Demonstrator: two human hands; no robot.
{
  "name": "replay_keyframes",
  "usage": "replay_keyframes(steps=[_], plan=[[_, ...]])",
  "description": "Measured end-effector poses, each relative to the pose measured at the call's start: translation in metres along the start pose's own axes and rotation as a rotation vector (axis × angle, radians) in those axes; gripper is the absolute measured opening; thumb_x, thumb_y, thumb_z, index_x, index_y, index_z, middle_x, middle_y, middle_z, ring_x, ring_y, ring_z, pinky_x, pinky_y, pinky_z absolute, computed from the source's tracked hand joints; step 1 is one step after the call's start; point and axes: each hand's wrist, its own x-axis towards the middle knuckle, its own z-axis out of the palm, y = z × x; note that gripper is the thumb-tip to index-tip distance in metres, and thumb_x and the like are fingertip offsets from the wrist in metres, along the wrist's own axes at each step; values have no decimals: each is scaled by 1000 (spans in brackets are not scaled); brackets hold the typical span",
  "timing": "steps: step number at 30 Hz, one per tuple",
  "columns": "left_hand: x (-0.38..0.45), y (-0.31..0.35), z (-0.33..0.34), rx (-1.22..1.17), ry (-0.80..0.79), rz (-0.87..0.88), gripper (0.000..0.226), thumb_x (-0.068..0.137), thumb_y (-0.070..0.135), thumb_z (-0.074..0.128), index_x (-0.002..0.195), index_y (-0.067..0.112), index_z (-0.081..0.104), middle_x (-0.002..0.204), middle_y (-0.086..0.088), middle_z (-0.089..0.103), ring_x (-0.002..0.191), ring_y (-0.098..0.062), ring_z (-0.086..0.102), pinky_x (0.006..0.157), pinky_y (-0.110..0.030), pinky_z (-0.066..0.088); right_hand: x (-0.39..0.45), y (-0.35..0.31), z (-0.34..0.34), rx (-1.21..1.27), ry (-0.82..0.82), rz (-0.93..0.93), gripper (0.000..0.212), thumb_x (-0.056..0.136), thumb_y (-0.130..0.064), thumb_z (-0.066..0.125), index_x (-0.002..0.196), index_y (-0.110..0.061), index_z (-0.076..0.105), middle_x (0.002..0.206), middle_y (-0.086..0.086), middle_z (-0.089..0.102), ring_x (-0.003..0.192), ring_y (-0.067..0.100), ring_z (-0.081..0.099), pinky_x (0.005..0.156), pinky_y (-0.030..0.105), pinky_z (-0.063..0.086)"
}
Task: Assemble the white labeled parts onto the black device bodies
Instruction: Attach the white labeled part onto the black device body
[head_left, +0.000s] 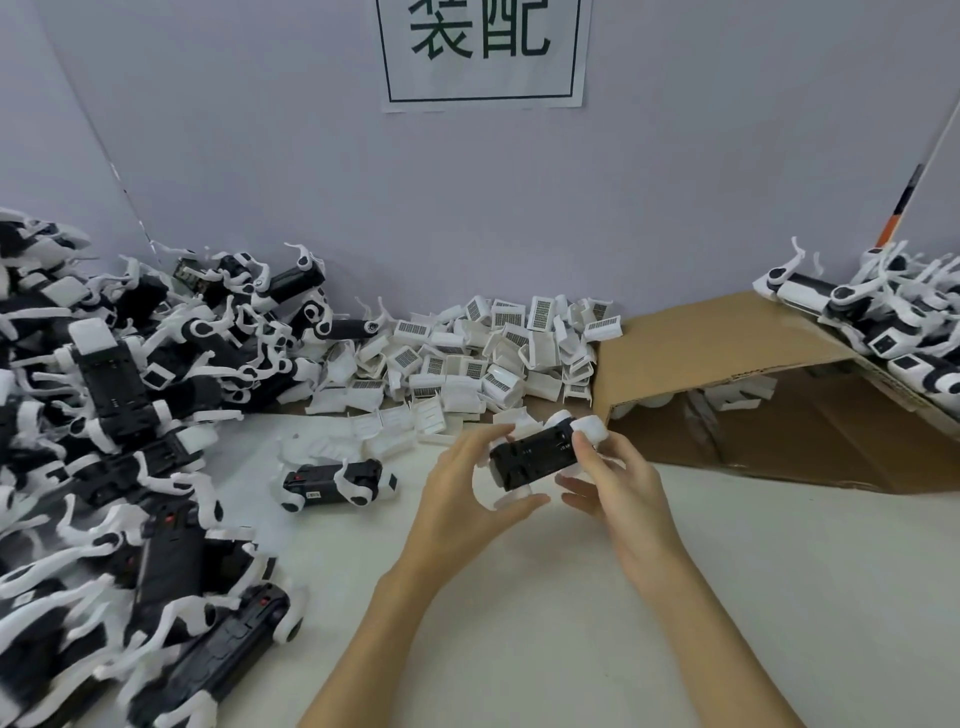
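A black body (535, 457) was held above the table (545, 597), gripped by both the left hand (467, 488) and right hand (618, 478), with labeled parts (488, 348) heaped behind and a carton (727, 364) alongside.

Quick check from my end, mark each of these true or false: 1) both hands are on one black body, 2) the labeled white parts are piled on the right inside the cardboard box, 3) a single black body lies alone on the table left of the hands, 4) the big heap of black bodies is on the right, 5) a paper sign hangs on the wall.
1) True: the left hand and right hand hold one black body.
2) False: the labeled white parts are heaped at the wall, left of the cardboard box.
3) True: a lone body lies there.
4) False: the big heap is on the left.
5) True: the sign hangs above.
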Motion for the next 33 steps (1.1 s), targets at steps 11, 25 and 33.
replay_keyframes(steps=[11, 25, 33], plan=[[4, 10, -12, -444, 35, -283, 39, 80, 60, 76, 106, 31, 81, 88, 2, 79, 84, -15, 76, 76, -14, 49, -2, -6, 0, -41, -292, 119, 68, 78, -71, 76, 98, -6, 75, 105, 9, 74, 105, 23, 71, 103, 38, 53], [1, -1, -10, 89, 9, 133, 84, 84, 24, 94, 155, 32, 51, 144, 23, 58, 137, 3, 51, 112, -11, 35, -6, -6, 4, 144, -169, 156, 52, 94, -49, 66, 135, -19, 67, 133, 7, 69, 123, 17, 65, 107, 38, 55], [5, 7, 8, 378, -137, 591, 94, 94, 23, 86, 169, 20, 30, 176, 8, 27, 165, -18, 21, 133, -51, 20, -6, -9, 4, 193, -64, 243, 39, 97, -52, 66, 106, -17, 82, 96, 14, 79, 85, 24, 78, 74, 33, 62]])
